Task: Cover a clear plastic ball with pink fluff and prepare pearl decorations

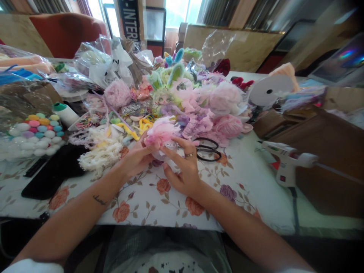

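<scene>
My left hand (139, 155) is closed around a pink fluffy tuft (162, 132) with pale, frayed strands on top. Under the tuft sits a whitish, partly see-through part (165, 151), mostly covered by my fingers; its kind is unclear. My right hand (184, 163), with a ring on one finger, rests its fingertips against the right side of this piece, its fingers and thumb spread apart. Black-handled scissors (209, 149) lie just right of that hand. Cream fluffy yarn (99, 153) is piled to the left of my left hand.
A white glue gun (284, 161) is at the right, near a brown cardboard box (330, 167). Behind my hands are heaped pink ruffled trim (199, 121), yarn and a green-eared doll (165, 96). Colourful pompoms (40, 132), a thread cone (65, 113) and a black phone (48, 180) lie left.
</scene>
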`<move>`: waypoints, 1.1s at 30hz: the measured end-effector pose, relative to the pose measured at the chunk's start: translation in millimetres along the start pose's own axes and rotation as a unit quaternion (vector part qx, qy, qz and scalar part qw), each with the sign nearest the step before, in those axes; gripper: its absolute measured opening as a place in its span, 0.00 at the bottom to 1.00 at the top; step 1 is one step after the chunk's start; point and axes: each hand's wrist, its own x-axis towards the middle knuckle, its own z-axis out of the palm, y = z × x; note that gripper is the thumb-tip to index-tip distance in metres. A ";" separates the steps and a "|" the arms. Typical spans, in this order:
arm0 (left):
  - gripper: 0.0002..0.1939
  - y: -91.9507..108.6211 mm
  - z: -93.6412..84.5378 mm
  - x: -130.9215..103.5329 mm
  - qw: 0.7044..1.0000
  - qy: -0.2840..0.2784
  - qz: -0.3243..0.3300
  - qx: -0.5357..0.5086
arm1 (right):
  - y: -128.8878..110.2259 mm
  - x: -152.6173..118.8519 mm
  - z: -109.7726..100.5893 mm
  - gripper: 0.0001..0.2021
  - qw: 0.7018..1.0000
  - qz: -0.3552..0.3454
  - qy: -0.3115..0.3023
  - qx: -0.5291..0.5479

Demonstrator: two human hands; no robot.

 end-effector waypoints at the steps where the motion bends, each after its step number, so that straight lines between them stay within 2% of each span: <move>1: 0.09 0.0 -0.9 0.6 1.000 0.003 0.002 -0.004 | 0.2 1.2 -1.4 0.20 1.000 0.001 0.005 0.010; 4: 0.14 -0.3 -3.6 2.7 0.999 0.021 0.014 -0.023 | 9.4 5.7 -11.4 0.15 0.998 0.029 0.048 0.008; 6: 0.15 -0.2 -5.7 4.1 0.999 0.026 0.022 -0.031 | 25.5 6.9 -23.9 0.09 0.994 0.088 0.065 -0.027; 7: 0.16 0.1 -6.6 4.8 0.999 0.026 0.024 -0.033 | 36.1 6.0 -31.7 0.07 0.989 0.130 0.051 -0.047; 9: 0.18 1.3 -7.9 5.7 0.999 0.023 0.024 -0.035 | 59.5 1.1 -48.8 0.08 0.973 0.214 -0.029 -0.083; 11: 0.20 3.1 -8.2 6.0 0.999 0.019 0.021 -0.035 | 80.8 -6.3 -65.4 0.10 0.952 0.257 -0.123 -0.111; 13: 0.20 4.9 -8.1 6.0 0.999 0.013 0.016 -0.033 | 95.9 -12.8 -78.0 0.13 0.940 0.258 -0.201 -0.097; 15: 0.19 6.0 -8.5 5.9 0.999 0.004 0.014 -0.034 | 104.8 -15.9 -84.6 0.14 0.934 0.239 -0.255 -0.072; 17: 0.14 6.6 -10.0 6.2 0.999 -0.003 0.016 -0.035 | 110.4 -14.8 -85.6 0.15 0.930 0.222 -0.285 -0.064; 21: 0.09 9.0 -14.3 8.0 0.999 0.003 0.020 -0.032 | 121.5 -4.7 -80.2 0.15 0.922 0.225 -0.301 -0.097; 25: 0.14 14.7 -15.4 9.1 0.999 0.031 0.010 -0.027 | 130.3 10.2 -77.4 0.14 0.895 0.230 -0.370 -0.095; 28: 0.18 19.0 -13.7 9.4 0.998 0.051 0.009 -0.026 | 126.4 20.1 -78.8 0.11 0.869 0.261 -0.413 -0.081; 33: 0.15 23.0 -15.9 13.5 0.992 0.104 0.036 -0.064 | 108.5 28.0 -90.2 0.11 0.861 0.304 -0.397 -0.092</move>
